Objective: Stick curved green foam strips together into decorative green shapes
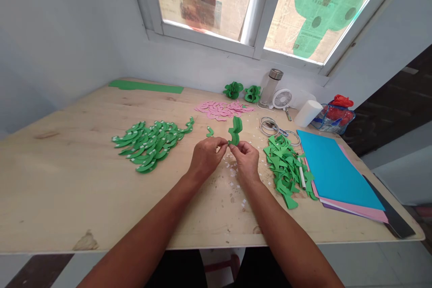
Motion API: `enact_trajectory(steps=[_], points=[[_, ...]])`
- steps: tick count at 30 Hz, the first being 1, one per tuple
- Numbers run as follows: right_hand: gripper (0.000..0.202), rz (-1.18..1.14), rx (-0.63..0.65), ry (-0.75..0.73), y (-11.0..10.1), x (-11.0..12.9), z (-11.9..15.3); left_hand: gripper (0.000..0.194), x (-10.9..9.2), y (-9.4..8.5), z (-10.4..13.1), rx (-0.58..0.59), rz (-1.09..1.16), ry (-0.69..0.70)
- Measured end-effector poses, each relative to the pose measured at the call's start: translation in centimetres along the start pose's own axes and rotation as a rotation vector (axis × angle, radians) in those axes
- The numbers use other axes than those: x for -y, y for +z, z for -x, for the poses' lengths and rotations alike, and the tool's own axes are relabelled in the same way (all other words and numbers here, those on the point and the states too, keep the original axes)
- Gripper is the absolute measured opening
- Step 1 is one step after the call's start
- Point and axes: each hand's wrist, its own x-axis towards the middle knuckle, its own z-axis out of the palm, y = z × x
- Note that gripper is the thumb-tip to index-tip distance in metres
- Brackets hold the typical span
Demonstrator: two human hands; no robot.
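Above the middle of the table, a stack of scalloped green foam pieces (pixel 235 129) stands upright between my hands. My right hand (pixel 245 158) pinches its lower end. Close against it, my left hand (pixel 208 155) has thumb and forefinger pressed together at the same lower end; what lies in that pinch is too small to make out. One small curved green piece (pixel 209 131) with white tabs lies just beyond my left hand. Farther left spreads a pile of curved green pieces (pixel 151 141) bearing white squares. Small white paper bits (pixel 233 173) are scattered beneath my hands.
Green scraps (pixel 285 166) with a white pen lie right of my hands, beside blue foam sheets (pixel 337 171). Behind are pink cutouts (pixel 221 110), two green foam balls (pixel 233 90), a glass bottle (pixel 270 87), a small fan (pixel 282 98), tape rings (pixel 269 126) and a white roll (pixel 308 113).
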Motion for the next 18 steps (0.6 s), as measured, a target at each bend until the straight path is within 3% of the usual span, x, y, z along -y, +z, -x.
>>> enact_trajectory(steps=[18], points=[[0.022,0.013,-0.026,0.0,-0.08,0.12,-0.05,0.017,0.02,-0.15,-0.03,0.021,0.161,-0.083]])
